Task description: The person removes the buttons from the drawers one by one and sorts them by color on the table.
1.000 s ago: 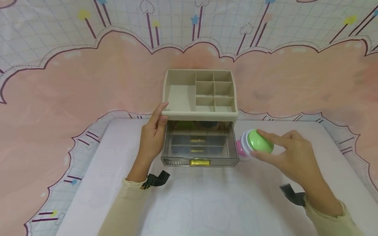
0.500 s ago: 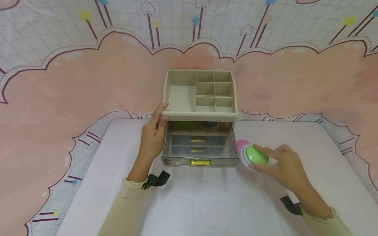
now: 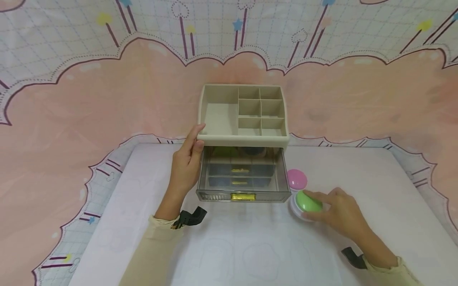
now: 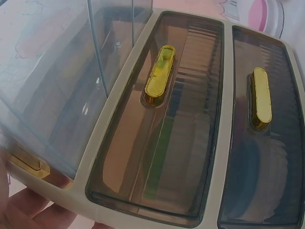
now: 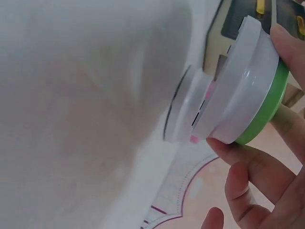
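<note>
A beige desk organizer [image 3: 243, 141] has its clear top drawer [image 3: 243, 196] pulled out, with a gold handle on the front. My left hand [image 3: 184, 167] holds the organizer's left side, thumb at the front edge and a fingertip at the upper rim. In the left wrist view, fingers [image 4: 33, 205] show along the side of the frame. My right hand [image 3: 341, 210] pinches a round push button [image 3: 308, 201] with a green dome and white base, right of the drawer's front corner. Just behind it sits a similar button with a pink dome [image 3: 297, 179], its base partly hidden.
Two lower drawers with gold handles [image 4: 261, 98] are pushed in, and dark shapes show through their fronts. Open compartments [image 3: 249, 108] form the organizer's top. Everything stands on a white table [image 3: 250, 246], with a patterned cloth [image 3: 143, 99] behind.
My right hand has brought the green button down and toward me, from over the pink button to in front of it. The pink dome now shows fully. My left hand has stayed put.
</note>
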